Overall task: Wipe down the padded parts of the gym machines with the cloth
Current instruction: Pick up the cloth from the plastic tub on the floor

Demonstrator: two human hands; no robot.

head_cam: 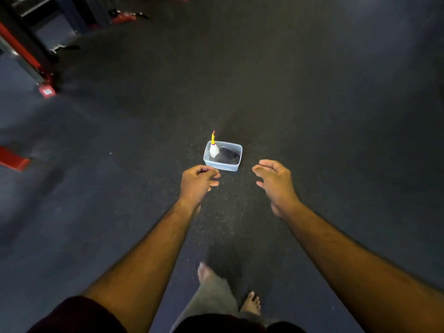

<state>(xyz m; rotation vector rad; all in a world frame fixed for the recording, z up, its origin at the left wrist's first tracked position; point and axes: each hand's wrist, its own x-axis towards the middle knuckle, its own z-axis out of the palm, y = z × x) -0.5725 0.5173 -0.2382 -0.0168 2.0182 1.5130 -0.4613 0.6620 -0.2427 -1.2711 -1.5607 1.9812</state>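
A clear plastic tub (234, 167) stands on the dark rubber floor ahead of me. Inside it lies a dark cloth (229, 155) beside a white bottle (213, 149) with a yellow and red nozzle. Both my arms reach forward toward the tub. My left hand (198, 181) hovers just short of its near left corner, fingers loosely curled, holding nothing. To the tub's right my right hand (275, 180) is spread, fingers relaxed and empty. Neither hand touches the tub.
Red and black gym machine frames (28, 54) stand at the far left, with a red base foot (14, 159) at the left edge. More red parts (125, 18) lie at the back. My bare feet (251, 304) are on the floor below.
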